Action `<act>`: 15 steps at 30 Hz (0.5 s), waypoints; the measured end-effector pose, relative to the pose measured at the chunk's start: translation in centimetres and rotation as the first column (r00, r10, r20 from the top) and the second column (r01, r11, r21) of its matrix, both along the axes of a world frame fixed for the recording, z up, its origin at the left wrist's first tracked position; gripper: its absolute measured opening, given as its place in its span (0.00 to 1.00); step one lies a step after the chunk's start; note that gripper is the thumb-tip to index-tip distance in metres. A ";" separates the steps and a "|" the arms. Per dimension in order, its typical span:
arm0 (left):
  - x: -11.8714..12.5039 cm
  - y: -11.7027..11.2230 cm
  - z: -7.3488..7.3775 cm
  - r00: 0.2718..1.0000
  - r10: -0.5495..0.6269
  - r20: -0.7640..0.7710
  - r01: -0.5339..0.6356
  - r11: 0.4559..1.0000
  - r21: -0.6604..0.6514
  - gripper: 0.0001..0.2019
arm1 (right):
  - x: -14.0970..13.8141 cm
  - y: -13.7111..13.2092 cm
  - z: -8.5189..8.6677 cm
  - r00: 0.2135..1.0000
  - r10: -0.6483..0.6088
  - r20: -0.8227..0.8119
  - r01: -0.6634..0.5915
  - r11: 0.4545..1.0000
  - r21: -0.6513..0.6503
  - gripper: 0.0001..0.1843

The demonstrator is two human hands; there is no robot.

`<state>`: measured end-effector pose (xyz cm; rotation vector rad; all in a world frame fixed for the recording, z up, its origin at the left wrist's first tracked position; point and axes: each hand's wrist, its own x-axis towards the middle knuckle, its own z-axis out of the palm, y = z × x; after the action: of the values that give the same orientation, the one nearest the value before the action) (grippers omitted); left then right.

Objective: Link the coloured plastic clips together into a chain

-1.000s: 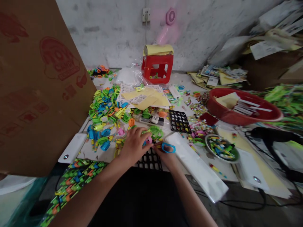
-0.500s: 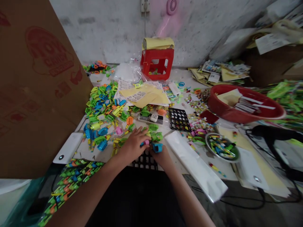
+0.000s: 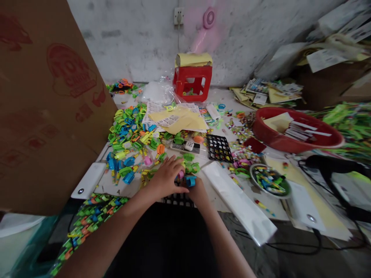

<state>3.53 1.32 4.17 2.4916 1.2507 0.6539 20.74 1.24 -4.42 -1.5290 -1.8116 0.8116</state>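
My left hand lies over the near black grid tray, fingers curled down around a small pink plastic piece. My right hand is pressed against it from the right and pinches a blue plastic ring piece. Both hands meet over the grid tray at the table's near edge. Green plastic pieces lie just beyond the fingertips.
A heap of green, blue and yellow plastic pieces covers the left of the table. A second black grid, a white bag, a small bowl, a red basin, a red stool and a tall cardboard box surround the hands.
The blue ring, held out flat to the right one second ago, has been brought in against the left hand. Both hands have closed together over the near grid tray.
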 end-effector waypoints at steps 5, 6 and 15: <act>1.2 -0.2 0.4 0.994 0.106 0.014 -0.106 0.994 0.029 0.23 | -0.8 -0.4 0.2 0.993 -0.053 0.110 0.051 0.998 0.029 0.07; 1.4 -0.2 0.4 0.992 0.121 0.020 -0.122 0.992 0.037 0.20 | -0.8 -0.6 0.3 0.988 -0.067 0.137 0.062 0.997 0.039 0.08; 1.4 -0.3 -0.3 0.986 0.132 0.103 -0.140 0.987 0.074 0.22 | -0.2 -0.2 0.7 0.966 0.043 0.256 -0.057 0.997 0.048 0.11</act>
<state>4.96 0.98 3.89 2.4202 1.3929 0.8660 20.52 1.01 -3.73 -1.6175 -2.0471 0.6032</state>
